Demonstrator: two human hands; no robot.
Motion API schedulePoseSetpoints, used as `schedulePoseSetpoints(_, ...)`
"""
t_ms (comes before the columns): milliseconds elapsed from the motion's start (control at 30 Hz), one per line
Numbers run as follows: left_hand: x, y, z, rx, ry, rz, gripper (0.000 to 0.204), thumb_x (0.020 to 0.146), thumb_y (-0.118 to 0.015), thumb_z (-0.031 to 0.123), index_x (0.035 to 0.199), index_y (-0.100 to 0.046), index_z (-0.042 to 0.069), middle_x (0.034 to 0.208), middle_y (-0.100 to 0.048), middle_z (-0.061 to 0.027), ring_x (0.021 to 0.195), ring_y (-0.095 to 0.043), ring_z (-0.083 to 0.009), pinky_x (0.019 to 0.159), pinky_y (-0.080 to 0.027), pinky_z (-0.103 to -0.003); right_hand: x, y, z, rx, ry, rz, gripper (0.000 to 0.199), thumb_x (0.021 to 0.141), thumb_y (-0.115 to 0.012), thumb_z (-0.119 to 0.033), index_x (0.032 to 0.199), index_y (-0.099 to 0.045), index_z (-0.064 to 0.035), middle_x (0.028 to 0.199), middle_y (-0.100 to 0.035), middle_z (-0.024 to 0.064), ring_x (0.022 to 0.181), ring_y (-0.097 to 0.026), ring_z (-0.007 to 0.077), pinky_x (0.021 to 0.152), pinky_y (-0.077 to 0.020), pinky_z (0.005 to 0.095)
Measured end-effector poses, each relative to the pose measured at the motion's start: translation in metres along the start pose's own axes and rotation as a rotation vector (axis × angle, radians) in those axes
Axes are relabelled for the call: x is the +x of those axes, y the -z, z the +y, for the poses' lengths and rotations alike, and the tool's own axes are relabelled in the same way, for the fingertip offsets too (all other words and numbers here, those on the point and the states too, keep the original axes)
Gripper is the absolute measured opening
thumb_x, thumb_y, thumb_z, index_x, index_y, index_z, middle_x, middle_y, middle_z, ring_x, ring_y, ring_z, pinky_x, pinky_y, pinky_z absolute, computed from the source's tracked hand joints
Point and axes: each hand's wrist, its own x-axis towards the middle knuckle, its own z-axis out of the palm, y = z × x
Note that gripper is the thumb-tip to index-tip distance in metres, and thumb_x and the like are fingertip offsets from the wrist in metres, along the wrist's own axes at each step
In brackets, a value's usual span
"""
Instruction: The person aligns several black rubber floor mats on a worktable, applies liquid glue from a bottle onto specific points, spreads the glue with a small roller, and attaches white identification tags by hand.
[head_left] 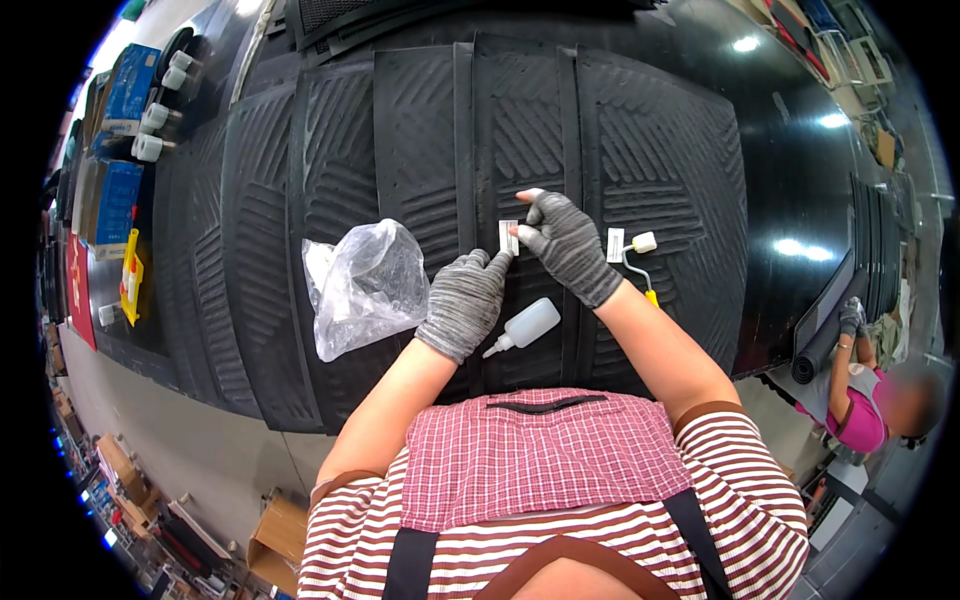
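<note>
Two gloved hands meet over a small white label (pixel 508 236) lying on the black rubber mat (pixel 640 150): the left hand (pixel 463 302) is loosely curled, one fingertip touching the label's lower edge, while the right hand (pixel 566 243) pinches its side with thumb and forefinger. The label seems to be getting pressed into place. Firm, even smoothing looks due next, with the glue bottle (pixel 524 326) just beside the left wrist.

We are seeing open ribbed black rubber mat (pixel 640 150) lying ahead of both gloved hands. On the left a crumpled clear plastic bag (pixel 362 285) is blocking the way; a small white squeeze bottle (pixel 525 326) is lying just below, and a yellow-handled mini roller (pixel 640 258) is crowding the right.
</note>
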Motion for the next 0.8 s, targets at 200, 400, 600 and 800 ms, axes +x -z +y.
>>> schedulePoseSetpoints(200, -0.010, 0.011, 0.008, -0.078, -0.011, 0.088, 0.029, 0.087, -0.059, 0.012, 0.116, -0.062, 0.008, 0.083, -0.058, -0.0107, 0.075, -0.061, -0.0298, 0.066, -0.051, -0.041, -0.067, 0.086, -0.007, -0.066, -0.074, 0.248, 0.027, 0.080, -0.073, -0.006, 0.103, -0.058, -0.0033, 0.088, -0.054, 0.0034, 0.067, -0.050, 0.0107, 0.063, -0.0475, 0.0242)
schedulePoseSetpoints(400, -0.042, 0.017, 0.016, -0.252, -0.035, 0.106, 0.027, 0.086, -0.060, 0.008, 0.113, -0.063, 0.004, 0.080, -0.059, -0.0122, 0.072, -0.060, -0.0299, 0.064, -0.049, -0.040, -0.163, 0.110, 0.026, -0.384, -0.453, 0.154, 0.038, 0.079, -0.076, -0.024, 0.102, -0.056, -0.0013, 0.088, -0.058, 0.0125, 0.085, -0.059, 0.0277, 0.079, -0.0482, 0.0393)
schedulePoseSetpoints(600, -0.083, 0.026, 0.019, -0.315, -0.027, 0.135, 0.028, 0.085, -0.062, 0.008, 0.112, -0.062, 0.003, 0.084, -0.061, -0.0124, 0.073, -0.060, -0.0306, 0.064, -0.050, -0.041, -0.176, 0.098, 0.031, -0.271, -0.342, 0.280, 0.025, 0.090, -0.064, -0.019, 0.104, -0.055, -0.0007, 0.087, -0.059, 0.0142, 0.079, -0.060, 0.0266, 0.075, -0.0497, 0.0363)
schedulePoseSetpoints(800, -0.098, 0.021, 0.013, -0.312, -0.079, 0.147, 0.030, 0.085, -0.063, 0.009, 0.114, -0.062, 0.003, 0.096, -0.062, -0.0145, 0.082, -0.062, -0.0324, 0.071, -0.052, -0.041, -0.140, 0.060, -0.053, 0.016, -0.167, 0.139, 0.033, 0.091, -0.057, -0.012, 0.122, -0.054, -0.0008, 0.103, -0.064, 0.0156, 0.091, -0.065, 0.0253, 0.080, -0.0520, 0.0329)
